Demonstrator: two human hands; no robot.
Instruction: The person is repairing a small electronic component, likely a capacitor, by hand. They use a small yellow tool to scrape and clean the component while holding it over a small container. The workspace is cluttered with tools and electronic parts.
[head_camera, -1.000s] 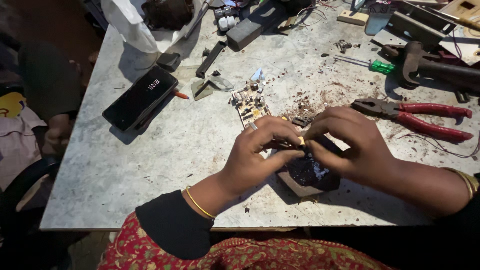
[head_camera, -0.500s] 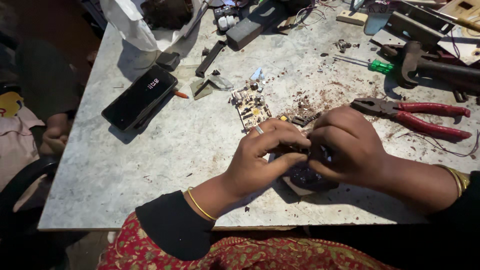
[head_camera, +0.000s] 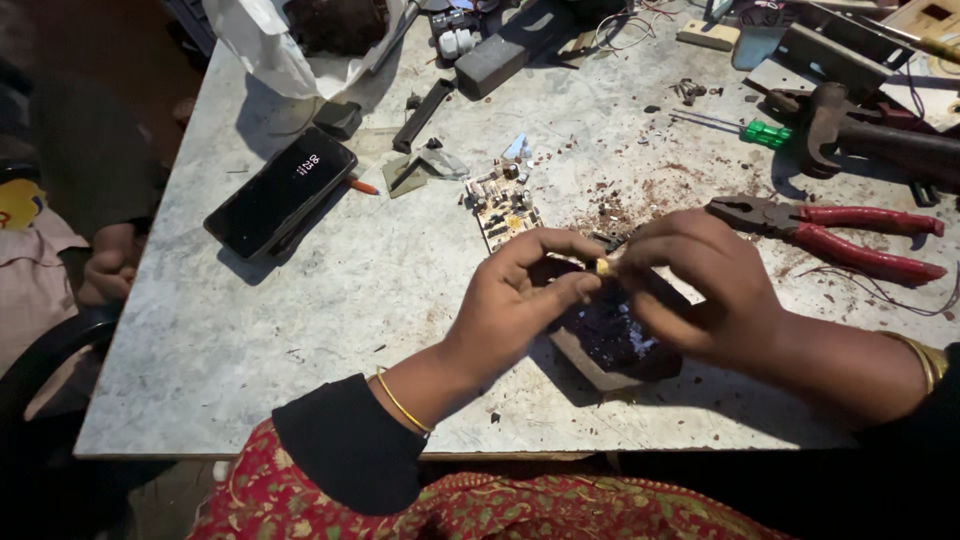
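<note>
Both hands' fingers (head_camera: 560, 290) pinching small yellow part (head_camera: 604, 266), above dark casing (head_camera: 610, 340)

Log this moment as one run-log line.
left hand: pinching small yellowish part | right hand: pinching same part | below: dark block | nearby: circuit board, red pliers

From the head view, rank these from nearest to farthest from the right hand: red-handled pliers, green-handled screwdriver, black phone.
From the right hand:
1. Red-handled pliers, just beyond it, to the right.
2. Green-handled screwdriver, farther up the table.
3. Black phone, far left, past the left hand.
</note>
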